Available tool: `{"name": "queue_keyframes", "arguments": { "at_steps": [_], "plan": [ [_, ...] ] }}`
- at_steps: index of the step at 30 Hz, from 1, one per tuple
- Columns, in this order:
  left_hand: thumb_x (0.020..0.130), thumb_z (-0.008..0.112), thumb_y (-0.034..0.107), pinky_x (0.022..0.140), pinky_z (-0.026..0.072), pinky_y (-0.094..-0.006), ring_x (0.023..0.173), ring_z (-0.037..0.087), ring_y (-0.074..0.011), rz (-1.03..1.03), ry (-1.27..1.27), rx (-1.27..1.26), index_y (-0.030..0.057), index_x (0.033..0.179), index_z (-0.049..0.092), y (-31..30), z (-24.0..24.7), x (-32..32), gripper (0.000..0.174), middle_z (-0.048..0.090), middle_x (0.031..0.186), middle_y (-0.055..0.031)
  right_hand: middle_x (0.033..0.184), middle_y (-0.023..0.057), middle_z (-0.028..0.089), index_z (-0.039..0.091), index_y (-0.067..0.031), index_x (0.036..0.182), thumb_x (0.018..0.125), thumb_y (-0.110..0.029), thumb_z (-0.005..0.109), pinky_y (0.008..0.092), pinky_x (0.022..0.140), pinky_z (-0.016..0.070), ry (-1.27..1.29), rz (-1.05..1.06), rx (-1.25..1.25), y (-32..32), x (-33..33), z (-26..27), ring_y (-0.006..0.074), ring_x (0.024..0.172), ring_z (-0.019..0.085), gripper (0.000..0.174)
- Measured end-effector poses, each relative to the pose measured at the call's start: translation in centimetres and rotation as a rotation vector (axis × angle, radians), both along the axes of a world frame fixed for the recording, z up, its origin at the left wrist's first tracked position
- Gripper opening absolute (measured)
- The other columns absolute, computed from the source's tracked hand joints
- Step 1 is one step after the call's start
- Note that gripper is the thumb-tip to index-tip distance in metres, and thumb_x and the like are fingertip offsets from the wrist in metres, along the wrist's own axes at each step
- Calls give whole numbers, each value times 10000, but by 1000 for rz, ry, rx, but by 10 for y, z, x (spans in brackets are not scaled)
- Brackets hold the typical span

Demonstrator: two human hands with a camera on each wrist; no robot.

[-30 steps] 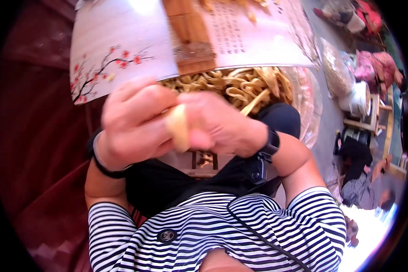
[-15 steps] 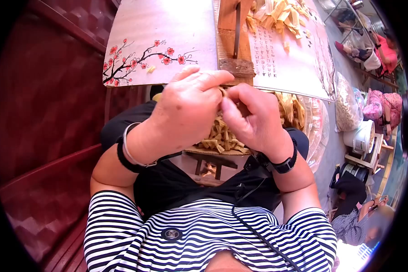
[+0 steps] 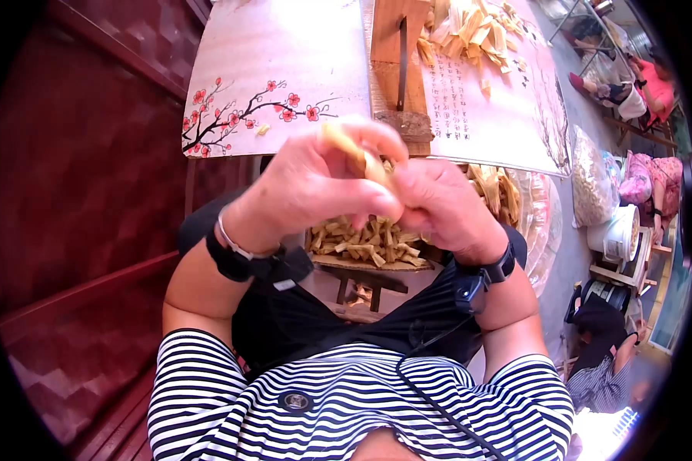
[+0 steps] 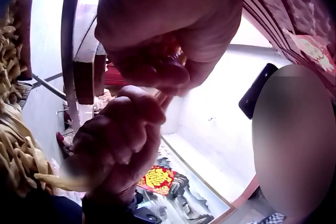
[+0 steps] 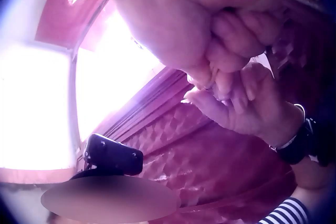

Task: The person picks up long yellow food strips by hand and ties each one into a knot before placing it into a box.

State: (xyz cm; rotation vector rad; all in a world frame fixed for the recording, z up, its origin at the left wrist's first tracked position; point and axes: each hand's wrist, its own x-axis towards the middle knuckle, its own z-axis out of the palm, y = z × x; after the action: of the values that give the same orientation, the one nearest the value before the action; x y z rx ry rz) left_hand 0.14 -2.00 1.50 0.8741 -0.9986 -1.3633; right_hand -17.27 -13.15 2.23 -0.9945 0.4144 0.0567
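In the head view a pale yellow, flat, flexible strip [image 3: 344,144] runs across the fingers of my left hand [image 3: 304,180] to the right fingertips. My left thumb and forefinger curl round it. The right hand [image 3: 442,203] pinches it beside the left thumb, with its other fingers folded in. Seen from the left wrist, the right hand [image 4: 123,132] is curled up against the left hand [image 4: 173,24], and a yellow strip end [image 4: 65,183] shows at its lower side. Below both hands lies a heap of short, twisted yellow pieces [image 3: 361,244] on a board.
Longer yellow strips [image 3: 494,192] are piled beside the right hand. Ahead stands a flower-painted table [image 3: 284,46] with a wooden block and blade [image 3: 402,69], plus loose strips [image 3: 480,34]. A dark red panel [image 3: 92,169] rises at left; other people sit at right.
The hands were lower and larger, with a strip looped between them, then closed tightly together with the strip mostly hidden. Now the left hand is turned more open and the strip shows across its fingers.
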Motion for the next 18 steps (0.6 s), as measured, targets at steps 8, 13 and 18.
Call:
{"name": "queue_keyframes", "arguments": {
  "at_steps": [8,13,18],
  "plan": [
    [848,660,105,495,423,-178,558,542,-38,573,-293,-78,36,891,608,-17,-5,0,96,588,654,16,666,-41,602,672,-13,787,858,-236,699,191,533,392,30,-550,-863,-20,1,7,24,613,503,236],
    [878,639,173,524,428,-239,546,496,-71,703,-764,-64,13,896,614,-50,-27,8,163,562,588,-34,596,51,592,671,-74,828,794,-238,743,244,502,427,101,-643,-1394,-56,23,-28,95,533,534,182],
    [889,616,126,590,444,-236,627,548,-89,801,-804,-126,3,877,609,-37,-25,9,124,596,723,-36,650,17,624,628,-30,809,831,-108,715,205,486,421,-12,-732,-1310,-56,9,-20,41,565,526,118]
  ]
}}
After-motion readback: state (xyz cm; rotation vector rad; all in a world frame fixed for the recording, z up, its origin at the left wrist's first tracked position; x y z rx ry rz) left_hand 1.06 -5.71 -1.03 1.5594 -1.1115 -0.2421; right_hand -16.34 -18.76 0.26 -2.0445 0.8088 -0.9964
